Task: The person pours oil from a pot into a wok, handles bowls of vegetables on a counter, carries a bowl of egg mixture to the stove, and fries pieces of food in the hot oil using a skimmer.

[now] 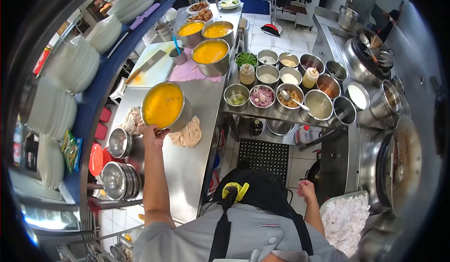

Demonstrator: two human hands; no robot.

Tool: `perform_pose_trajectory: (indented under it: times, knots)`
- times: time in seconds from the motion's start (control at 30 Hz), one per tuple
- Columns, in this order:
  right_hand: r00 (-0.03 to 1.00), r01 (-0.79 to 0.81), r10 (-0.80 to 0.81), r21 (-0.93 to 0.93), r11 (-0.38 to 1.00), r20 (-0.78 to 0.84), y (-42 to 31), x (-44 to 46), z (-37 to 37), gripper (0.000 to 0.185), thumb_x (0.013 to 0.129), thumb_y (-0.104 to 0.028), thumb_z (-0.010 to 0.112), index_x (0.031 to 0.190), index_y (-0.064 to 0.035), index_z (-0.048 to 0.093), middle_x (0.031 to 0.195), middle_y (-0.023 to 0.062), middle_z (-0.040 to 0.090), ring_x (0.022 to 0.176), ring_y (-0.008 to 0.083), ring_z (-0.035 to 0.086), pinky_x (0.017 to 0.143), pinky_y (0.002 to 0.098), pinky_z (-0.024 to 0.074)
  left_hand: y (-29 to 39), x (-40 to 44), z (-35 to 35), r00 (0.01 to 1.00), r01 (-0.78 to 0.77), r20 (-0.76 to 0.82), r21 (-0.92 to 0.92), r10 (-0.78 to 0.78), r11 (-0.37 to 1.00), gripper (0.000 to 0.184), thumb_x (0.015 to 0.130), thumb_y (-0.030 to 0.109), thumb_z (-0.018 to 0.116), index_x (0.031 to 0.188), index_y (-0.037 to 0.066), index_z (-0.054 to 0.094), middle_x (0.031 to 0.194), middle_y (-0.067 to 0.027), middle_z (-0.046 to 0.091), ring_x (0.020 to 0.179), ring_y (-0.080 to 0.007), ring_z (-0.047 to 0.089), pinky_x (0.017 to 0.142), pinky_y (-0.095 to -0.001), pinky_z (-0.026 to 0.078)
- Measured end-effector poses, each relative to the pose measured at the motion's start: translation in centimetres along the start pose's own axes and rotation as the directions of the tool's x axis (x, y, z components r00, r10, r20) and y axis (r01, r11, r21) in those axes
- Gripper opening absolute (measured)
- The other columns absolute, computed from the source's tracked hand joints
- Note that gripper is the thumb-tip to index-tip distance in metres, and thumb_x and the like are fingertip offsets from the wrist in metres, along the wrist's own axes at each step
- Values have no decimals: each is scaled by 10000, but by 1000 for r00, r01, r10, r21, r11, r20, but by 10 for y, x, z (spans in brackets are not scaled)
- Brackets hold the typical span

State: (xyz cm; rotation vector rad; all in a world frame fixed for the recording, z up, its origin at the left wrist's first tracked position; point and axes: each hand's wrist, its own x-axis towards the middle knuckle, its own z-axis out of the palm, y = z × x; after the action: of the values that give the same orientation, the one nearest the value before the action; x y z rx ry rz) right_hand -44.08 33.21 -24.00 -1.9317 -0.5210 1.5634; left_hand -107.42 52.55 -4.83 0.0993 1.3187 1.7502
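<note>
My left hand (155,136) grips the near rim of a metal pot (183,115) filled with yellow-orange liquid that looks like beaten egg (163,104). The pot is over the steel counter, between two crumpled beige cloths (187,131); whether its base rests fully on the counter is hidden. My right hand (307,190) hangs beside my body with its fingers curled in and nothing visible in them. It is nearest to a clear tub of white, floury-looking pieces (346,222). Farther along the counter stand more metal pots of the same yellow liquid (209,52).
A cleaver (152,60) lies on a white cutting board (154,74). Steel bowls (118,180) are stacked at the left, below a blue shelf (105,81) of white plates. Ahead, a steel stand holds several ingredient pots (262,96). Woks (401,163) line the right side.
</note>
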Motion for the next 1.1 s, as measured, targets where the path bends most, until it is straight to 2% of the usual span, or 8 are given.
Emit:
perform_pose_trajectory:
  times: [0.2,0.3,0.47,0.67,0.7,0.77,0.93,1.1]
  knots:
    - [998,58,-57,47,997,-5,46,-23,-4,86,845,-132,596,888,-58,602,662,33,582,486,126,537,399,257,420,-16,-111,-50,968,66,241,-1,-64,998,287,783,50,507,1063,-16,514,1140,-173,544,1035,-372,554,824,-616,469]
    - [989,36,-35,4,999,-146,111,-42,7,122,785,-167,640,831,-54,637,632,53,607,510,148,573,465,284,456,-29,-148,-78,957,101,253,159,-139,982,272,747,60,514,1010,-11,524,1031,-158,599,889,-346,616,669,-527,556]
    - [932,-42,-16,-151,988,-363,217,-99,15,193,713,-268,650,770,-87,683,645,83,654,619,199,637,646,334,505,-57,-202,-108,881,180,381,275,-279,944,384,726,100,494,1094,-4,523,1088,-168,596,938,-335,608,726,-506,534]
    - [881,-78,-59,-268,960,-470,395,-203,42,183,758,-208,622,819,-42,667,655,80,650,545,185,610,554,318,502,-88,-232,-145,816,229,384,472,-433,851,372,736,94,514,1092,-16,521,1050,-184,586,888,-317,602,647,-464,567]
    - [901,-253,218,-45,967,-375,373,-262,43,192,767,-211,615,833,-38,666,676,98,656,558,204,616,549,332,500,-91,-243,-151,821,216,375,494,-430,843,363,742,98,521,1088,-10,524,1021,-176,594,863,-306,601,621,-458,575]
    - [879,-301,182,-218,928,-440,459,-274,52,221,787,-240,609,794,-23,653,635,105,626,517,227,583,512,359,478,-91,-261,-162,759,203,438,543,-481,815,381,736,68,538,1103,-32,512,1036,-184,577,873,-325,596,669,-467,557]
    - [729,-418,420,134,898,-541,517,-430,85,200,718,-137,573,790,23,670,771,210,634,746,278,636,646,397,496,-93,-319,-179,574,145,504,713,-645,686,381,743,80,548,1110,-15,515,1052,-157,590,889,-297,607,732,-419,526]
    - [595,-385,461,271,882,-658,619,-511,114,219,703,-159,577,804,13,667,652,154,631,594,264,625,605,365,515,-101,-388,-209,427,87,565,752,-706,654,377,741,49,536,1101,-62,516,1079,-197,585,921,-321,615,724,-448,554]
